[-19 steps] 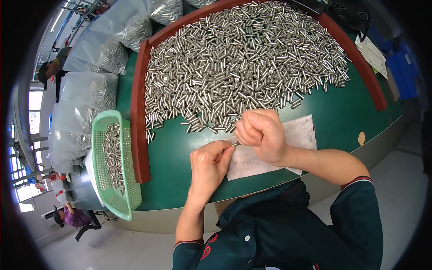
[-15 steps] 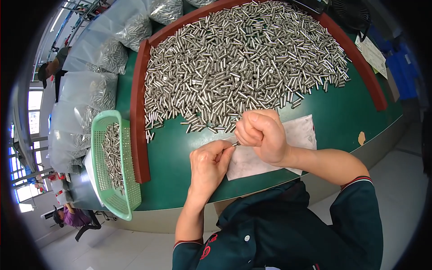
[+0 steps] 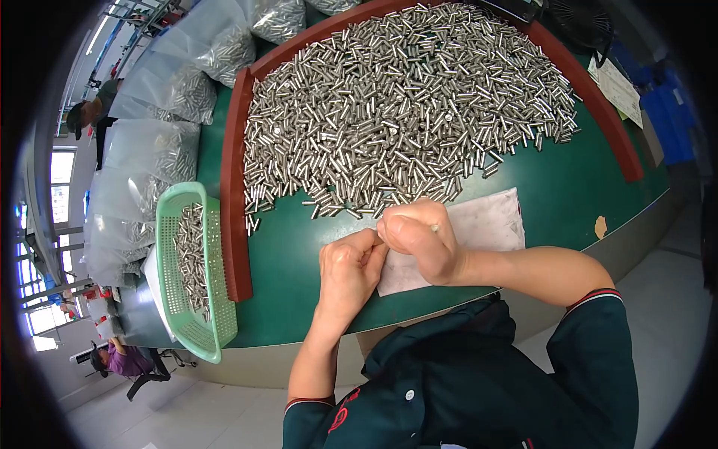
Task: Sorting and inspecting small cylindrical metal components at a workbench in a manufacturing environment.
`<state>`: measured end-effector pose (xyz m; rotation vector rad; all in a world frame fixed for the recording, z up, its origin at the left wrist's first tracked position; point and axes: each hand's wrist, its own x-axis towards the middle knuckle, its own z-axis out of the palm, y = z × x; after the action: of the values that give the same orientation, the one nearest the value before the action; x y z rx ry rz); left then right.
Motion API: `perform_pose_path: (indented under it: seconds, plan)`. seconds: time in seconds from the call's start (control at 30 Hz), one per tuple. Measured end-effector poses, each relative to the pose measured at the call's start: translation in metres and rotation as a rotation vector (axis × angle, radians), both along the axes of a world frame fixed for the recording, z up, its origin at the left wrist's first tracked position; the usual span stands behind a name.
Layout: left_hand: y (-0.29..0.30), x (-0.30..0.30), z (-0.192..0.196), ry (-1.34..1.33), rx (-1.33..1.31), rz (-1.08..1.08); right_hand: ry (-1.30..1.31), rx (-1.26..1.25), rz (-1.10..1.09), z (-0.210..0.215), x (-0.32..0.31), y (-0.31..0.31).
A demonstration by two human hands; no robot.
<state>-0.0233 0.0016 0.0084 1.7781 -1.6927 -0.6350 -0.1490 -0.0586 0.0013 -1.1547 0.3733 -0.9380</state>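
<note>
The left hand (image 3: 345, 271) pinched its fingers (image 3: 362, 241) shut; the right hand (image 3: 423, 241) curled tight, near metal pins (image 3: 404, 105). I couldn't tell what they held.

Wearer's shirt (image 3: 479, 382): very dark green, near black in shade, short-sleeved, cloth loosely bunched along its far edge. Right sleeve (image 3: 594, 367) hemmed with trim (image 3: 596, 297) of thin red and white lines. Left sleeve (image 3: 305, 426) trimmed much alike, less of it showing. One round pale button (image 3: 409, 395) on the front. Red curved marking (image 3: 340, 417) on left breast, seen at a slant. Short red-and-white strip (image 3: 528, 443) at near edge, cut off. Left hand (image 3: 345, 271), right hand (image 3: 422, 243) and both forearms bare.
</note>
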Motion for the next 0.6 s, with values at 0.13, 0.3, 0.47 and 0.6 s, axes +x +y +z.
perform_pose_path:
  seconds: [0.13, 0.3, 0.47, 0.6]
  plan:
    - [0.005, -0.005, 0.001, 0.044, 0.043, 0.081, -0.047, 0.103, -0.029, -0.005, -0.001, -0.001]
    - [0.022, 0.022, -0.002, 1.558, 0.252, 0.060, -0.082, 0.170, 0.039, -0.006, -0.004, -0.005]
    - [0.017, 0.028, 0.006, 1.489, 0.226, 0.297, -0.099, 0.218, 0.076, -0.005, -0.003, -0.008]
    - [0.006, 0.033, 0.003, 0.803, 0.108, 0.318, -0.095, 0.243, 0.093, -0.004, -0.003, -0.009]
